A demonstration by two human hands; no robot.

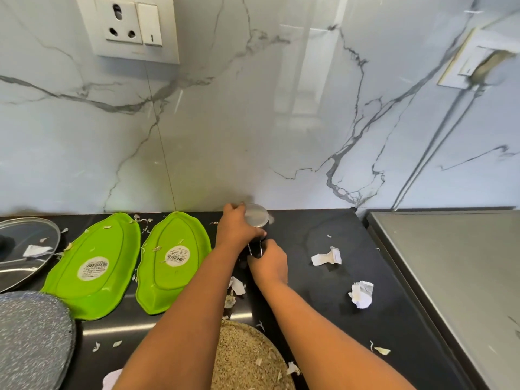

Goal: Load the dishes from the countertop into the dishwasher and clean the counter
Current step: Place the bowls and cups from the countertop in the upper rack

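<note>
Behind everything rose the marble backsplash (253, 122), white with grey veins, and I took my bearings from the small steel pot (256, 215) that stood at its foot on the black countertop (323, 277). Well to the right of the pot, a grey steel appliance top (450, 277) butted against the counter's end. Left of the pot lay two green leaf-shaped trays (92, 266), side by side and bottom up, each showing a round white label. Farther left again sat a glass lid (25, 249) with a steel rim, and nearer the person than that, a speckled grey pan (31, 342). Nearer the person than the pot lay a round woven mat (247, 358), partly under the forearms. The person's left hand (235, 226) was clamped over the pot's flat lid and rim from the left side. The right hand (268, 267) was closed round the pot's thin wire handle (254, 250), just on the near side of the pot. Right of the pot, two crumpled paper scraps (326, 257) lay apart from each other on the dark stone. Smaller peelings and flakes (236, 288) were scattered near the pot, on the trays and along the counter's near edge.
</note>
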